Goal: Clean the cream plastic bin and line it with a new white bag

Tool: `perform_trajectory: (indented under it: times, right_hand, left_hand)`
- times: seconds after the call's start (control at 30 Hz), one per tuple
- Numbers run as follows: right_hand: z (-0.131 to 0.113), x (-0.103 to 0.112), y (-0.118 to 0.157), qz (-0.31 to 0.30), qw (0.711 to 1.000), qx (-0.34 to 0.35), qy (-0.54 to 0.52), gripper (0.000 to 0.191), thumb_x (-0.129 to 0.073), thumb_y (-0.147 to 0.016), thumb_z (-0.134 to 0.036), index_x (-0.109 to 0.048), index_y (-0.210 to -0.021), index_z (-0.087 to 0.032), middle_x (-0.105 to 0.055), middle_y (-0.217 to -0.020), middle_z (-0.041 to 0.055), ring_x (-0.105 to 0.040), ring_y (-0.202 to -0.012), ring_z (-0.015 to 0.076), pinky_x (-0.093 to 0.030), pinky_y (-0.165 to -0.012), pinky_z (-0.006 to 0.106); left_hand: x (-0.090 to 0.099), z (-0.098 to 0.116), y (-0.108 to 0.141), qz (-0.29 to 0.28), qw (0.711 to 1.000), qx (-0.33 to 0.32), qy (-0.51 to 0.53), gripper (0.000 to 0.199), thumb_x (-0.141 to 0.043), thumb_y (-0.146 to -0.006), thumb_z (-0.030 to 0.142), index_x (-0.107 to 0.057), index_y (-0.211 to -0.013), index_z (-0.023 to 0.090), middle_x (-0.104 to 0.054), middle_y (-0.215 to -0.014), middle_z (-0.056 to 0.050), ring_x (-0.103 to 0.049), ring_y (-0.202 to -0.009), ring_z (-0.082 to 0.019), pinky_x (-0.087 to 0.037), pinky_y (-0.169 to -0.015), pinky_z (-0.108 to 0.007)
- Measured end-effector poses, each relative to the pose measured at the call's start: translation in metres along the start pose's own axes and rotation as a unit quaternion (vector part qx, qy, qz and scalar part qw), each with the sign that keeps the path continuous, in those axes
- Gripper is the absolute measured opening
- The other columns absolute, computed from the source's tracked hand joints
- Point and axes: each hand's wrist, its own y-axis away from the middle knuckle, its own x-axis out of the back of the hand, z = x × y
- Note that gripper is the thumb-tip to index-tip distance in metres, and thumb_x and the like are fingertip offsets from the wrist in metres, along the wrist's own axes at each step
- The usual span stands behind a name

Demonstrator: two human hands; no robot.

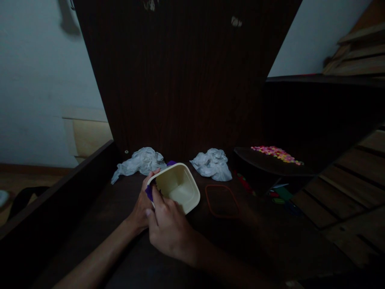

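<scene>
A cream, square plastic container (183, 186) is tilted with its opening toward me. My left hand (143, 204) is wrapped round its left side and underside, its fingers partly hidden behind the wall. A purple cloth (149, 192) is folded over the container's left rim, and more purple shows behind the far rim. My right hand (170, 224) reaches over the near side, its fingers closed on the cloth against the inner left wall. On the dark surface to the right lies what looks like a see-through lid with a reddish rim (222, 217).
Two crumpled whitish plastic bags (147, 160) (212, 164) lie against the dark wooden back panel (180, 80). A dark corner shelf (258, 160) at the right carries small pink and yellow pieces (276, 153). A raised wooden edge (60, 204) runs along the left.
</scene>
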Motion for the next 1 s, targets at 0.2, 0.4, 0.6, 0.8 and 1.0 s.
perform_trajectory:
  times: [0.2, 0.4, 0.6, 0.8, 1.0]
  right_hand:
    - [0.01, 0.016, 0.009, -0.128, 0.986, 0.067, 0.087, 0.083, -0.057, -0.095, -0.041, -0.027, -0.155, 0.008, -0.058, -0.14, 0.0317, -0.061, -0.126, 0.0388, -0.052, -0.105, 0.048]
    - [0.023, 0.031, 0.026, -0.171, 0.948, 0.145, 0.227, 0.085, -0.064, -0.092, -0.058, -0.051, -0.141, 0.009, -0.055, -0.143, 0.0338, -0.054, -0.135, 0.04, -0.04, -0.117, 0.046]
    - [0.044, 0.04, 0.011, -0.216, 0.931, 0.091, 0.278, 0.091, -0.075, -0.071, -0.074, -0.07, -0.119, 0.004, -0.069, -0.121, 0.0328, -0.067, -0.116, 0.0427, -0.046, -0.108, 0.052]
    - [0.052, 0.022, -0.033, -0.266, 0.937, 0.072, 0.215, 0.108, -0.088, -0.047, -0.071, -0.068, -0.13, -0.004, -0.062, -0.139, 0.0281, -0.054, -0.134, 0.0464, -0.044, -0.111, 0.054]
    - [0.033, 0.017, -0.048, -0.346, 0.912, 0.082, 0.203, 0.106, -0.086, -0.058, -0.067, -0.062, -0.137, -0.002, -0.06, -0.142, 0.0272, -0.055, -0.134, 0.0431, -0.04, -0.116, 0.052]
  left_hand:
    - [0.015, -0.007, -0.01, -0.032, 0.997, -0.062, -0.013, 0.109, -0.081, -0.075, 0.05, -0.016, -0.158, 0.022, -0.052, -0.146, -0.02, -0.059, -0.13, -0.038, -0.054, -0.106, -0.055]
    - [0.026, -0.001, -0.025, -0.107, 0.985, -0.136, -0.012, 0.113, -0.082, -0.072, 0.046, -0.014, -0.159, 0.024, -0.048, -0.147, -0.022, -0.054, -0.134, -0.044, -0.05, -0.11, -0.063]
    - [0.028, 0.012, -0.034, -0.146, 0.979, -0.143, 0.023, 0.126, -0.085, -0.066, 0.057, -0.009, -0.161, 0.027, -0.051, -0.145, -0.021, -0.055, -0.133, -0.046, -0.046, -0.112, -0.07]
    - [0.023, 0.013, -0.03, -0.163, 0.965, -0.198, 0.048, 0.122, -0.087, -0.069, 0.048, -0.011, -0.161, 0.019, -0.053, -0.144, -0.027, -0.054, -0.135, -0.046, -0.034, -0.117, -0.073]
    - [0.022, 0.014, -0.029, -0.158, 0.966, -0.197, 0.059, 0.122, -0.09, -0.067, 0.043, -0.014, -0.16, 0.021, -0.055, -0.143, -0.026, -0.054, -0.136, -0.044, -0.029, -0.12, -0.073]
